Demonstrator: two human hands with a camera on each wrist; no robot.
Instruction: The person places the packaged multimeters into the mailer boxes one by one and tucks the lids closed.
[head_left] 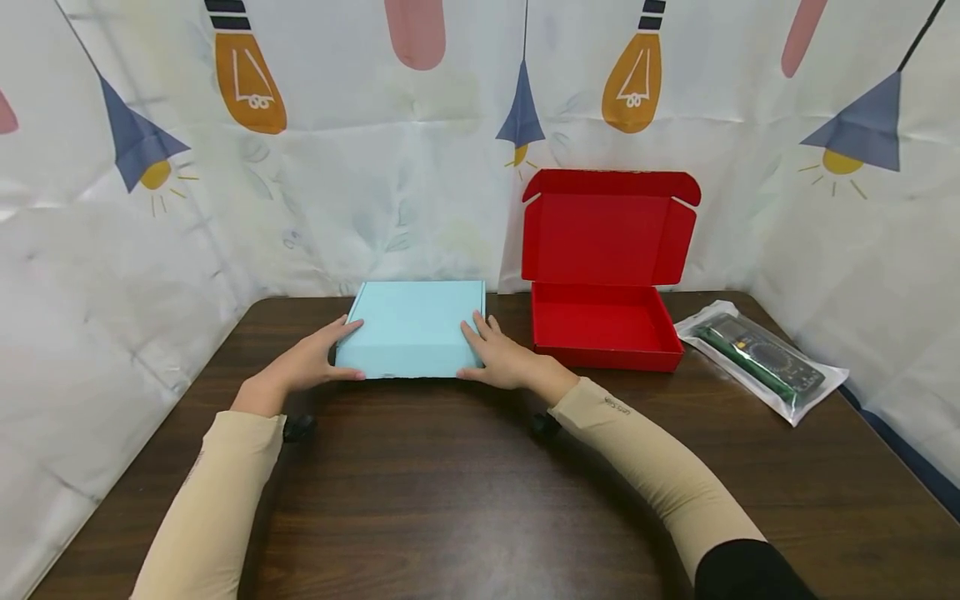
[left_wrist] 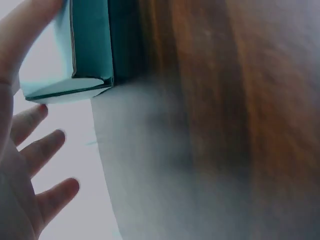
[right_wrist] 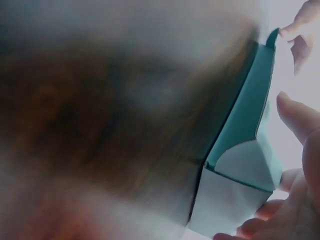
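A light blue cardboard box [head_left: 416,321] lies on the dark wooden table between both hands, its lid lowered. My left hand [head_left: 303,358] is at the left side, fingers spread, with the thumb at the front corner. In the left wrist view, the thumb reaches over the box [left_wrist: 92,45], and the other fingers [left_wrist: 44,152] extend apart. At the right side, my right hand [head_left: 510,358] touches the box with extended fingers, its thumb near the front edge. In the right wrist view, a flap [right_wrist: 272,37] sticks up at the box's far front end.
An open red box [head_left: 607,358] stands to the right, lid raised against the patterned curtain [head_left: 322,192]. Farther right lies a clear plastic bag [head_left: 832,375] with a dark, green-edged device inside. The table [head_left: 450,500] extends toward me.
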